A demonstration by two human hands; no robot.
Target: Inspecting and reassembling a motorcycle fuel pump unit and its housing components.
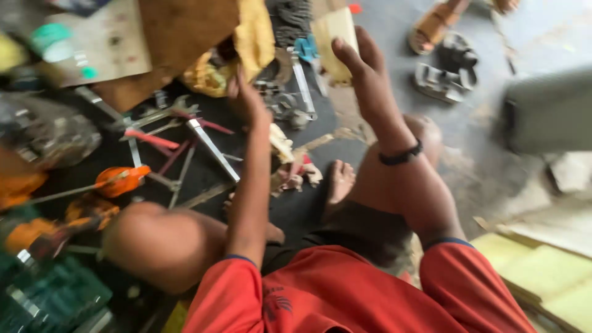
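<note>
Head view: you squat barefoot on a dark floor, both arms stretched out over a scatter of hand tools. Your left hand [246, 98] reaches toward the yellow rag [250, 37] heaped beyond the tools and seems to touch its lower edge; motion blur keeps you from telling whether those fingers have closed on the cloth or only brush it. Your right hand [364, 71] hangs raised and empty, fingers together and lightly curled with the thumb standing out, in front of a pale wooden block [336, 40], without visible contact. One black band [401, 154] circles that wrist.

The tools lie fanned on the floor between your knees, probably so that each stays within arm's reach: one silver wrench [213, 148] lies just left of your left forearm, one pair of red-handled pliers [151, 139] lies farther left, and one orange-handled tool [120, 180] sits near your left knee. Two sandals [447, 65] rest well apart from the work at the upper right, on bare concrete. A brown cardboard sheet [179, 37] leans behind the rag.
</note>
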